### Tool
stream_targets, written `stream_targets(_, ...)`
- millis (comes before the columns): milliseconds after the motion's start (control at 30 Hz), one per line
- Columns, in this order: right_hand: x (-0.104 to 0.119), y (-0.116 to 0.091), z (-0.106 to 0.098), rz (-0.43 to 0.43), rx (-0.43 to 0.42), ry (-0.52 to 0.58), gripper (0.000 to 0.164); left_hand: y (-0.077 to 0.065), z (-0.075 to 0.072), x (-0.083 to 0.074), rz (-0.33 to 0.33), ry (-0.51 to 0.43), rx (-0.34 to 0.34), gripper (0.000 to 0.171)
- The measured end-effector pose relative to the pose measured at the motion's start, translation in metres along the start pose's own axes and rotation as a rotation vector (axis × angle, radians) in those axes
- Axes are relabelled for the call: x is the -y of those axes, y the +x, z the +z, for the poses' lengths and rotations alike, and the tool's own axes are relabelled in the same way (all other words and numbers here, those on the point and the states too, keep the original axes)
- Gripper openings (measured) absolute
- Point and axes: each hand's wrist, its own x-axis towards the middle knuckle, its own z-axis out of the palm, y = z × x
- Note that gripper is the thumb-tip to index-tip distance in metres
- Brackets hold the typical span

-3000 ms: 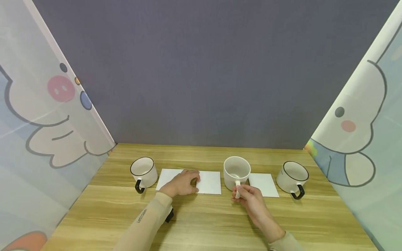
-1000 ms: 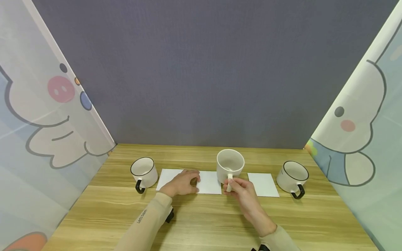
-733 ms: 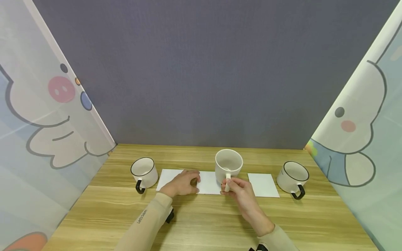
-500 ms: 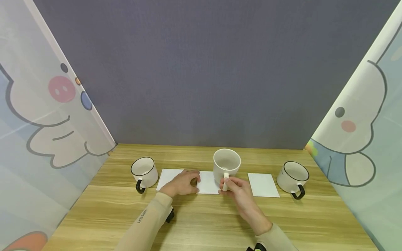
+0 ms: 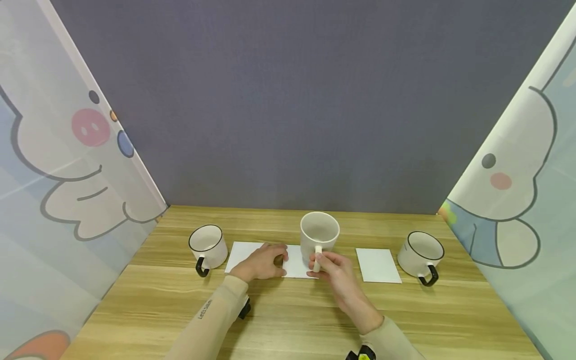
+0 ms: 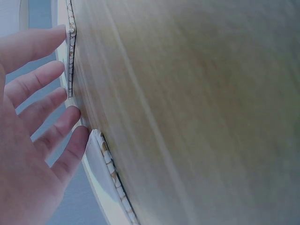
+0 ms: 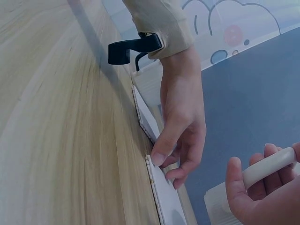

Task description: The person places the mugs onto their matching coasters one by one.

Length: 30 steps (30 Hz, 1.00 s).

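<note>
My right hand (image 5: 339, 285) pinches the handle of a plain white mug (image 5: 310, 245), thumb on top and fingers behind. Upright, the mug overlaps the right part of a flat white square board (image 5: 294, 267); in the right wrist view its pale handle (image 7: 269, 166) lies across the fingers. My left hand (image 5: 258, 262) arches over that board's left end, thumb toward the near edge and fingers spread toward the far side. Left of it is a second white board (image 5: 238, 252), partly under the hand. The left wrist view shows the fingers (image 6: 35, 84) extended at the boards' edges.
A black-rimmed white mug (image 5: 209, 245) with a black handle stands at the left, and a matching mug (image 5: 420, 252) at the right. A third white board (image 5: 378, 265) lies beside the right mug. A grey panel (image 5: 288, 110) rises behind the wooden table (image 5: 288, 320).
My right hand has carried the plain mug leftward from beside the right board to over the middle board. The left hand stays in place, and the two black-rimmed mugs have not moved.
</note>
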Motion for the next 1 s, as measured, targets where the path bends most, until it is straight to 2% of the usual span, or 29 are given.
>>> stream_targets(367, -0.003, 0.004, 0.010, 0.010, 0.000, 0.041, 0.038, -0.001, 0.000, -0.001, -0.036, -0.016, 0.012, 0.028)
stream_targets(1000, -0.013, 0.013, 0.018, 0.053, 0.016, 0.033, 0.038, -0.001, -0.001, -0.002, -0.011, 0.003, -0.004, 0.027)
